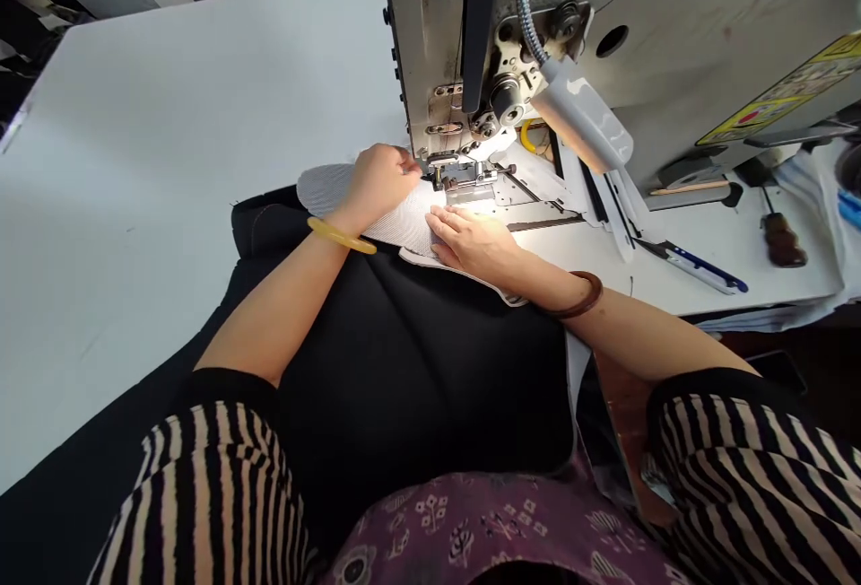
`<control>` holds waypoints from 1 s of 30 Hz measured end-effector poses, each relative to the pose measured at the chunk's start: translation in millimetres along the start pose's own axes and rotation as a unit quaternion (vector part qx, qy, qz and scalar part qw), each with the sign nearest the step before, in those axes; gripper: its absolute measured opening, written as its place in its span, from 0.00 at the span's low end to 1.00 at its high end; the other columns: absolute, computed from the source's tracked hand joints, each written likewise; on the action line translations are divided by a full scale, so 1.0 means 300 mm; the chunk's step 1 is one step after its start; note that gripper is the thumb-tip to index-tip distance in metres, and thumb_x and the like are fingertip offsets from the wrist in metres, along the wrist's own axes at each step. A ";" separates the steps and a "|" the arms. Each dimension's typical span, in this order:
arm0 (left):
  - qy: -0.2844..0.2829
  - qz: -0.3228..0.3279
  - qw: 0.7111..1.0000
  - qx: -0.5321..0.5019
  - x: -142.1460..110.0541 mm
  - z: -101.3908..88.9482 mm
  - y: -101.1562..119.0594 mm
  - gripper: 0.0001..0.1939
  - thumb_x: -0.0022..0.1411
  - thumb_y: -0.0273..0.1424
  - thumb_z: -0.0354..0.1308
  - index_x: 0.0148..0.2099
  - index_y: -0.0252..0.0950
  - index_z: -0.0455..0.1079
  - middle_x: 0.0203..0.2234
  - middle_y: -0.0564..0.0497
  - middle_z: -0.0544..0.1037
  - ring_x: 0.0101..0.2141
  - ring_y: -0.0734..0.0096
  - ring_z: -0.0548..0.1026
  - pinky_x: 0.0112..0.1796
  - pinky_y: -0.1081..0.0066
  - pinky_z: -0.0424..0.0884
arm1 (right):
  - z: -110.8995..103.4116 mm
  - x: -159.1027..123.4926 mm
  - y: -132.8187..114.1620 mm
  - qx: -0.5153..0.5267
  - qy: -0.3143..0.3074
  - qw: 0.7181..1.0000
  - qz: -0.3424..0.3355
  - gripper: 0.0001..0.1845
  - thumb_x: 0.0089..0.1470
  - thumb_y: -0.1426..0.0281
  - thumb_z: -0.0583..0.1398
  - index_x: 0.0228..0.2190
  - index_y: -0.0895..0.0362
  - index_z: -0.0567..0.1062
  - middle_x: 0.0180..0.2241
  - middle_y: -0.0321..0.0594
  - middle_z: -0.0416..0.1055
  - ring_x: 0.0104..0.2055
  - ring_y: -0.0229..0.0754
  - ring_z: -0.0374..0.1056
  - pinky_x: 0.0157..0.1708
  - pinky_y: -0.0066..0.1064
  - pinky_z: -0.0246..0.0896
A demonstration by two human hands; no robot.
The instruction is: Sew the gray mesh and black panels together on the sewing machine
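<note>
My left hand (383, 179) is on a white ribbed fabric piece (336, 186), its fingers curled in and pinching the cloth just left of the presser foot (440, 179). On the near side of the needle area, my right hand (481, 248) lies with fingers stretched out flat on the same white piece. Black fabric (417, 361) spreads beneath it and runs down over the table's front edge into my lap. The sewing machine (430, 47) stands over the work, and its lamp (585, 114) lights the needle area. My left fingertips are partly hidden.
Right of the needle plate lie white strips (612, 208), thread snips (700, 266) with blue on the handle, and a brown-handled screwdriver (784, 240). A yellow-handled tool (531, 136) sits behind the presser foot. The white tabletop (168, 136) extends to the left.
</note>
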State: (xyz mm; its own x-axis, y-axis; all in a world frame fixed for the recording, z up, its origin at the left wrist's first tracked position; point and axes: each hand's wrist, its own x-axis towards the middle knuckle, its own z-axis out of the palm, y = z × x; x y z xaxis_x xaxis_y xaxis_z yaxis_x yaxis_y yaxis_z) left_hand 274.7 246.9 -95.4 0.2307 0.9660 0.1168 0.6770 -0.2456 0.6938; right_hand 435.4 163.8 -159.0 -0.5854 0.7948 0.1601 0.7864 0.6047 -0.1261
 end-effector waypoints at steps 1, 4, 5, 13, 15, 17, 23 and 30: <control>-0.002 0.007 1.000 0.003 -0.002 0.013 -0.002 0.17 0.55 0.20 0.59 0.17 0.36 0.62 0.12 0.59 0.51 0.21 0.75 0.50 0.30 0.69 0.51 | 0.002 0.001 0.001 -0.003 0.004 1.000 -0.003 0.29 0.67 0.63 0.49 0.61 0.69 0.66 0.61 0.61 0.65 0.61 0.57 0.65 0.55 0.46 0.67; 0.003 0.007 1.000 -0.001 -0.025 0.030 -0.016 0.11 0.57 0.24 0.58 0.23 0.35 0.68 0.13 0.60 0.54 0.20 0.76 0.52 0.29 0.70 0.53 | 0.001 0.002 0.001 -0.004 0.004 1.000 -0.007 0.29 0.67 0.63 0.48 0.60 0.70 0.66 0.61 0.60 0.65 0.61 0.57 0.66 0.55 0.46 0.67; 0.008 -0.004 1.000 -0.027 -0.030 0.032 -0.024 0.08 0.58 0.25 0.58 0.26 0.35 0.70 0.14 0.59 0.56 0.20 0.76 0.53 0.28 0.71 0.53 | -0.002 0.001 -0.001 -0.001 0.002 1.000 -0.007 0.29 0.67 0.63 0.48 0.61 0.70 0.66 0.61 0.60 0.65 0.61 0.57 0.66 0.56 0.46 0.67; 0.024 -0.025 0.991 -0.131 -0.030 0.047 -0.042 0.04 0.61 0.25 0.57 0.33 0.35 0.69 0.26 0.54 0.76 0.21 0.79 0.67 0.25 0.77 0.60 | -0.019 -0.004 -0.006 0.024 -0.004 1.000 0.011 0.28 0.68 0.64 0.48 0.60 0.68 0.67 0.60 0.58 0.67 0.61 0.55 0.66 0.58 0.46 0.66; -0.001 -0.029 0.993 -0.117 -0.035 0.045 -0.027 0.05 0.62 0.24 0.56 0.32 0.35 0.67 0.21 0.55 0.74 0.20 0.77 0.67 0.26 0.77 0.61 | -0.019 -0.004 -0.006 0.023 -0.002 1.000 0.009 0.28 0.68 0.64 0.48 0.60 0.68 0.67 0.60 0.57 0.67 0.61 0.55 0.66 0.57 0.46 0.66; -0.017 -0.029 0.995 -0.097 -0.040 0.040 -0.016 0.07 0.63 0.23 0.56 0.32 0.35 0.66 0.17 0.56 0.71 0.20 0.76 0.68 0.28 0.77 0.62 | -0.017 -0.005 -0.005 0.024 0.001 1.000 0.005 0.28 0.68 0.64 0.47 0.60 0.68 0.66 0.59 0.57 0.68 0.60 0.54 0.66 0.57 0.45 0.66; -0.015 -0.045 0.993 -0.104 -0.043 0.034 -0.017 0.06 0.64 0.24 0.56 0.33 0.36 0.66 0.16 0.55 0.72 0.19 0.75 0.68 0.26 0.75 0.63 | -0.016 -0.009 -0.001 0.034 0.013 0.999 0.004 0.28 0.68 0.63 0.47 0.60 0.67 0.67 0.60 0.57 0.67 0.61 0.54 0.66 0.59 0.47 0.64; -0.019 -0.076 0.989 -0.125 -0.038 0.033 -0.019 0.05 0.63 0.25 0.57 0.33 0.36 0.69 0.17 0.54 0.75 0.14 0.79 0.61 0.18 0.74 0.56 | -0.022 -0.006 -0.001 0.020 -0.001 1.000 0.002 0.29 0.68 0.63 0.47 0.60 0.70 0.66 0.59 0.57 0.68 0.61 0.55 0.66 0.59 0.44 0.65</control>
State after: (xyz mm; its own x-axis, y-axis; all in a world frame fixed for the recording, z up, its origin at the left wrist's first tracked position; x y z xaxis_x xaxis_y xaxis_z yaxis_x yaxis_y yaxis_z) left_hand 275.3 236.6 -107.7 0.1692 0.9852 -0.0259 0.5126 -0.0655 0.8561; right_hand 437.5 161.8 -152.7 -0.5836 0.7967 0.1572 0.7799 0.6038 -0.1647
